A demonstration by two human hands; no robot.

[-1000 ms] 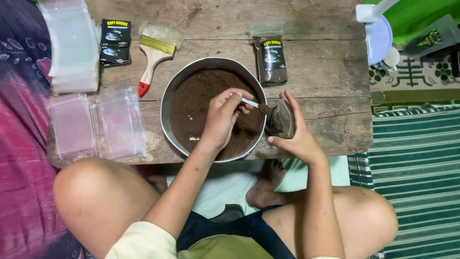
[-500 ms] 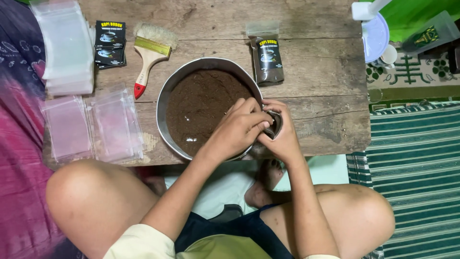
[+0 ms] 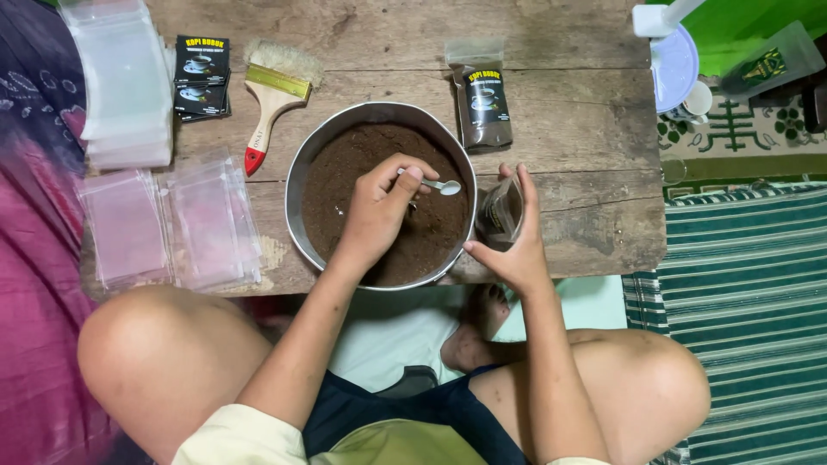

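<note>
Two hands are working over a wooden table (image 3: pixel 586 138): the left hand (image 3: pixel 379 211) is pinching a small spoon (image 3: pixel 435 184) above the bowl (image 3: pixel 297 172) of ground coffee (image 3: pixel 362 168), while the right hand (image 3: pixel 517 250) is gripping an open pouch (image 3: pixel 500 211) upright beside the rim, keeping its mouth ready.

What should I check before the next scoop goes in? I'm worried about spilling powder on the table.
1. Small white spoon gripped in left hand: ok.
2. Spoon bowl empty, ready to dip: ok.
3. Spoon over the round metal basin of brown powder: ok, drips would fall inside.
4. Small clear pouch with dark label held by right hand beside the basin rim: ok, upright, slightly tilted.
5. Pouch mouth open wide enough: cannot tell.
6. Fill level in the pouch: cannot tell; powder shows through, but the top is unclear.
</note>
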